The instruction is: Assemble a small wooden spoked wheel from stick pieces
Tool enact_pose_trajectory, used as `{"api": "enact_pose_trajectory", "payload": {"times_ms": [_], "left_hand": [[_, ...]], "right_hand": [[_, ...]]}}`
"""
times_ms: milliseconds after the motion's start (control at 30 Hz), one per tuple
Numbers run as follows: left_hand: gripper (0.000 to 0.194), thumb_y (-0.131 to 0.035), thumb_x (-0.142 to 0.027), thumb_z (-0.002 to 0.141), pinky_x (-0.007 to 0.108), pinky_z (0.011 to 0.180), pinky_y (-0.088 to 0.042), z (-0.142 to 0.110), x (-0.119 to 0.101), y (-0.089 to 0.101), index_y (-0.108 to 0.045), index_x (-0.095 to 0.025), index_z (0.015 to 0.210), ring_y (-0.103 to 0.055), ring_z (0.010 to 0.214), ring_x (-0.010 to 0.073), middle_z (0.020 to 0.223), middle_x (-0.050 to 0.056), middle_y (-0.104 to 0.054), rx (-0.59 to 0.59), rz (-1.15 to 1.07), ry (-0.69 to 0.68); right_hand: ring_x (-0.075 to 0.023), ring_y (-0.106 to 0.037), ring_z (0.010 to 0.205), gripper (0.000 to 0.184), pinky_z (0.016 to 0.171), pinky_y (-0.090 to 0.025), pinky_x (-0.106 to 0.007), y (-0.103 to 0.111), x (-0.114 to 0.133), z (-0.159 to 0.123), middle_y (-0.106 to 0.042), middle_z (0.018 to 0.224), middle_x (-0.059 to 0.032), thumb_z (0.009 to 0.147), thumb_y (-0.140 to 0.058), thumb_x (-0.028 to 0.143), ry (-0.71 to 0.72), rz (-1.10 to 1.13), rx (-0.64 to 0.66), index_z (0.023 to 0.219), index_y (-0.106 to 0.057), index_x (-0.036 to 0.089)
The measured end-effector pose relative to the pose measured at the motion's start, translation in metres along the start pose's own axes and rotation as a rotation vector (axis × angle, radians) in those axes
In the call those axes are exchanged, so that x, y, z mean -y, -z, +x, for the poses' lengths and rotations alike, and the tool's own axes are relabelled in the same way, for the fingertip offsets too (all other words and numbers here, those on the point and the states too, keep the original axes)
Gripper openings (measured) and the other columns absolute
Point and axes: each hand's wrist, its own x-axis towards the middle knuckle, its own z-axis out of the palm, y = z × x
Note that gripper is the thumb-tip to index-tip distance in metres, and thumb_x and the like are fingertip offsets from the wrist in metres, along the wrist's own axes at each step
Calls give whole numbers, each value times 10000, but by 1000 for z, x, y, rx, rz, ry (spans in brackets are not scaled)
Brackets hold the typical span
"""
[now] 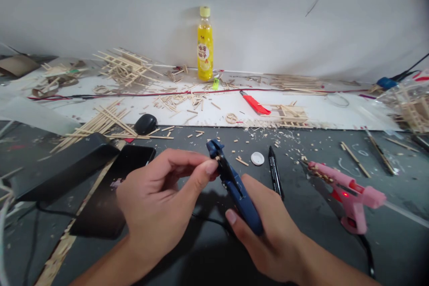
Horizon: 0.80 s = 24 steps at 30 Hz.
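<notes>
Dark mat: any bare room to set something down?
Bare patches: the dark mat between black marker and pink glue gun, and below the glue gun. Crowded: the white board with sticks, and the phone side.

- A hobby or model-making workshop, set against a plain white wall.
- The dark counter [385,250] is littered with offcuts, and thin wooden sticks [103,120] lie in loose heaps.
- Small stick-built frames [292,115] stand half-assembled on a white board [335,114].
- A pink glue gun [348,192] rests on the counter with a red light showing.
- A red utility knife [254,103], a black marker [275,172] and blue cutters [234,185] are about.
</notes>
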Motion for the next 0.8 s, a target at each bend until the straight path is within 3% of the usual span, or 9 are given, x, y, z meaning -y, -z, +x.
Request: {"api": "enact_pose_trajectory", "payload": {"times_ms": [233, 667, 800], "left_hand": [[130, -750, -203, 870, 230, 598, -595, -5, 3, 3, -744, -332, 883, -715, 679, 121, 817, -83, -769, -20, 94, -95], [213, -746, -124, 857, 232, 628, -618, -11, 4, 1, -724, -311, 957, -744, 729, 135, 899, -69, -786, -50, 141, -217], [168, -743, -156, 858, 241, 634, -626, -12, 4, 0, -738, -303, 940, -760, 730, 153, 904, -54, -799, -52, 194, -240]], "right_hand": [[-164, -482, 714, 88, 655, -372, -332, -2, 2, -2, -547, 883, 8, 975, -524, 260, 3, 7, 19, 999, -441, 243], [-168, -489, 715, 82, 643, -357, -324, -4, 4, -3, -553, 874, -3, 942, -527, 235, 43, -78, -27, 960, -447, 236], [-150, -454, 621, 145, 575, -313, -311, -7, 0, -6, -530, 798, 25, 902, -547, 192, 37, -105, -48, 934, -416, 248]]}}
